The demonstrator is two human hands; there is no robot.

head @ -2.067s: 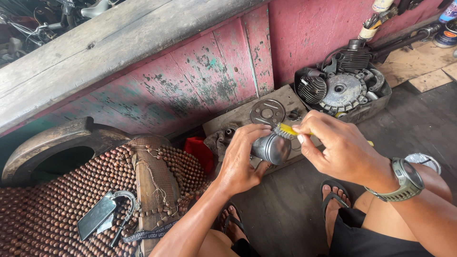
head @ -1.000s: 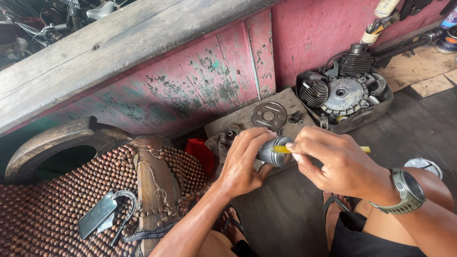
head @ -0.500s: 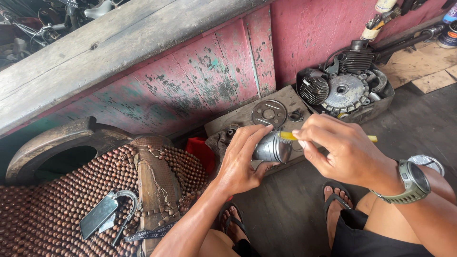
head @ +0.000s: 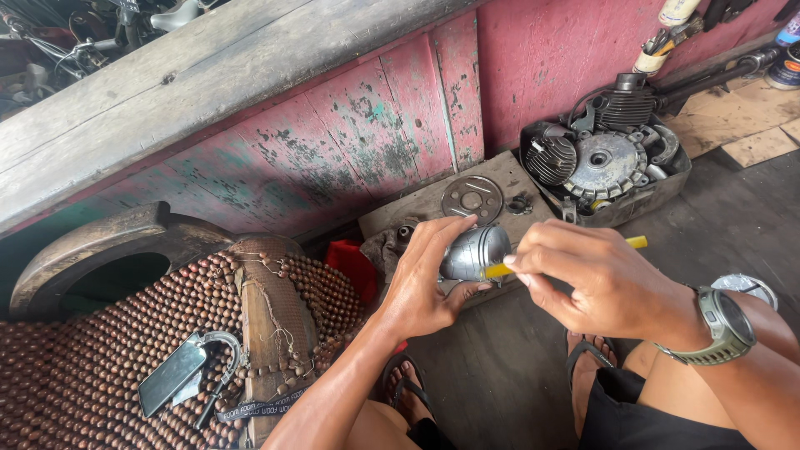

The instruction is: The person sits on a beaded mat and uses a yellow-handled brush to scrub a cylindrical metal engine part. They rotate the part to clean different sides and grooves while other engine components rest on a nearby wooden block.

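The left hand (head: 429,287) grips a grey piston (head: 473,252), fingers curled over its top; the right hand (head: 596,283) pinches a yellow tool (head: 500,269) whose tip touches the piston's side; both hover above a plank (head: 500,187) bearing a metal disc (head: 472,199); beyond, a tray (head: 658,192) of engine parts; left, a beaded mat (head: 100,333) with a padlock (head: 187,371).

Bare floor (head: 500,375) below the hands leaves passing room, hemmed by the beaded seat (head: 83,367) on the left, the red wall (head: 333,158) ahead (tray (head: 658,196) of engine parts against it), and knees.
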